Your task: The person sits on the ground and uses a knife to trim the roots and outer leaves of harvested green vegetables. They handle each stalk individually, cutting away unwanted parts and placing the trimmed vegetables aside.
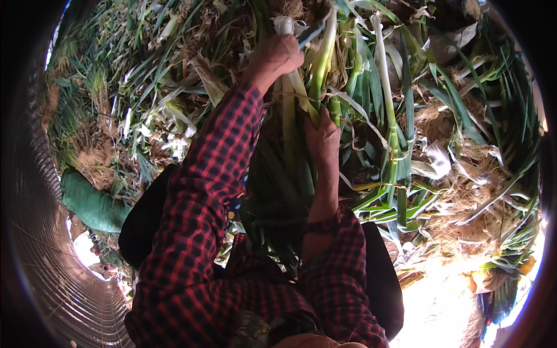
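My left hand [278, 55] is closed into a fist near the top of the view. A blurred blue-grey blade [311, 35], apparently of a knife, sticks out of it to the upper right; its handle is hidden by the fingers. Below and to the right, my right hand [324, 135] grips a long green onion [321, 65] partway down its stalk, with its root end away from me. A loose yellowish leaf sheath [301, 89] runs between the two hands. Left of it another thick pale stalk [288, 106] lies under my left wrist, its dark leaves toward my lap.
Heaps of green onions [148, 56] and stripped leaves cover the ground ahead and left. More stalks [387, 87] and a pile of dry roots [465, 217] lie to the right. A green sack [93, 202] rests at left, near a ribbed translucent sheet [56, 261].
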### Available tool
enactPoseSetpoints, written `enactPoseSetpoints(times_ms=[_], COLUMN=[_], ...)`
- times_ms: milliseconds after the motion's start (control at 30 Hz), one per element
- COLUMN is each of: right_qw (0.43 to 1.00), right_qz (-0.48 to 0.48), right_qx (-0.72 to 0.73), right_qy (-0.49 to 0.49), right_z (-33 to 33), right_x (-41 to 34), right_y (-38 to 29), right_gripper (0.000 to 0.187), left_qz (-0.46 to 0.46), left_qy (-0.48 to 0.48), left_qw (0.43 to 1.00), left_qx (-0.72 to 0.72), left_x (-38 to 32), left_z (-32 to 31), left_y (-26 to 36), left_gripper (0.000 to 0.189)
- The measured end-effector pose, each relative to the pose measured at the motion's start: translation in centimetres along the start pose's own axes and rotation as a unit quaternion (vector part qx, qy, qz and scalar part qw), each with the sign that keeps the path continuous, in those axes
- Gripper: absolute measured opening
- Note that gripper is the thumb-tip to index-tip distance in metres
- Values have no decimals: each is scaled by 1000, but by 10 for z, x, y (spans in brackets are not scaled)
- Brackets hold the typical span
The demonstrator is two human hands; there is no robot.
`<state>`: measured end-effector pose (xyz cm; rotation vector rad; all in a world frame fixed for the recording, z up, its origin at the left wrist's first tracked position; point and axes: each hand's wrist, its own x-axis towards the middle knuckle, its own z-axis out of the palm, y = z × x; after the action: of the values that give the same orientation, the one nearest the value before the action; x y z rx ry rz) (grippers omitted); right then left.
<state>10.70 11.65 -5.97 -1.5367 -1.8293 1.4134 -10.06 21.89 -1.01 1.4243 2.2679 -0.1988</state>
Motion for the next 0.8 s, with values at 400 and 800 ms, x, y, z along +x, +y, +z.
enactPoseSetpoints(times_ms=[400,800], right_qw=[997,963], right_qz=[-70,253], right_qx=[22,-96], right_qy=[21,4], right_z=[-32,-12], right_x=[14,15], right_y=[4,42], right_gripper=[36,95], left_qz=[-80,74], left_qy=[44,44], left_qw=[994,996], left_qx=[-60,-13], left_x=[-79,-214], left_z=[-3,74], left_y=[-19,1], left_gripper=[34,17])
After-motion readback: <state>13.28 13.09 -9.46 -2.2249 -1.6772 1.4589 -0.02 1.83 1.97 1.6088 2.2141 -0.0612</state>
